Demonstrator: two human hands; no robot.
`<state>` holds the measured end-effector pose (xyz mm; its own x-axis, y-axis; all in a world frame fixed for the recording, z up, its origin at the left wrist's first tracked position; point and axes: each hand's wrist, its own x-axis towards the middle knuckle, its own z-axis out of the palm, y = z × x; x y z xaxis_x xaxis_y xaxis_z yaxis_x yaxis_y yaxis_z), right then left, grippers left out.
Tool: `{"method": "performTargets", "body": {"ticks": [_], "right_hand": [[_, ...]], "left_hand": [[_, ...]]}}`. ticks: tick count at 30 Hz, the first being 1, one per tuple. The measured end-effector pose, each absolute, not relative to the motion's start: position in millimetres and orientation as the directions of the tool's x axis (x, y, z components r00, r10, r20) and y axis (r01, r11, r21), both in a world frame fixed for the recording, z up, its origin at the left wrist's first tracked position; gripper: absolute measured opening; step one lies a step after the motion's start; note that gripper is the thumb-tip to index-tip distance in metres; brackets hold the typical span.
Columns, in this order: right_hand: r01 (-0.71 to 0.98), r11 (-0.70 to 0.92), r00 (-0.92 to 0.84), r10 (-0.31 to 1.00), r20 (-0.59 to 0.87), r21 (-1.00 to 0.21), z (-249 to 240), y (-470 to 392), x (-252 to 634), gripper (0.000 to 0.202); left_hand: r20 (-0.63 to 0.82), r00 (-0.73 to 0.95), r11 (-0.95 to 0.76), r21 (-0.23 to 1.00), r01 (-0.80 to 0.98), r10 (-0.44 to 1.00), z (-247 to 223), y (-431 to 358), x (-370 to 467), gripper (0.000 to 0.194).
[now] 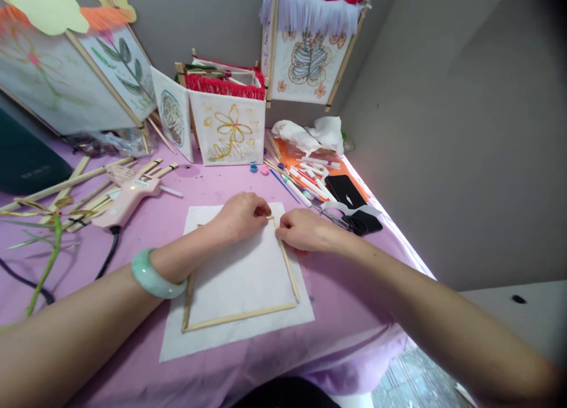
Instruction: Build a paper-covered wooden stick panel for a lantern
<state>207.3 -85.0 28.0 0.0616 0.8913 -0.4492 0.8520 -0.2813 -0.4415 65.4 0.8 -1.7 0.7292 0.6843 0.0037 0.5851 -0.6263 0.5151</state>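
Note:
A sheet of white paper or cloth [234,272] lies flat, with a square frame of thin wooden sticks [241,317] on top of it. At the frame's far right corner, my left hand [243,216] has its fingers curled in a pinch on the end of the far stick, most of which the hand hides. My right hand [305,228] is closed at the upper part of the right-hand stick [289,269], just beside that corner. The two hands are close together but apart. A pale green bangle [153,275] circles my left wrist.
A pink glue gun [133,195] rests on loose wooden sticks at left. Markers [305,183], scissors [332,214] and a black phone-like object [345,191] lie at right. Painted lanterns [233,127] stand along the back, beside crumpled white tissue [310,135].

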Motion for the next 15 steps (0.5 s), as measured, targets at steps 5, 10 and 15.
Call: {"method": "performTargets", "body": {"ticks": [5,10,15], "right_hand": [[0.892,-0.236,0.046,0.896,-0.441,-0.386,35,-89,209,0.026],[0.932,-0.132,-0.007,0.925,-0.381,-0.338,38,-107,207,0.031],[0.966,-0.05,-0.031,0.953,-0.302,-0.255,30,-121,205,0.034]], "left_hand": [[0.095,0.743,-0.723,0.34,0.602,0.663,27,-19,53,0.024],[0.053,0.822,-0.784,0.34,0.52,0.568,43,-72,26,0.017],[0.02,0.826,-0.739,0.459,0.493,0.564,23,-123,7,0.008]]}}
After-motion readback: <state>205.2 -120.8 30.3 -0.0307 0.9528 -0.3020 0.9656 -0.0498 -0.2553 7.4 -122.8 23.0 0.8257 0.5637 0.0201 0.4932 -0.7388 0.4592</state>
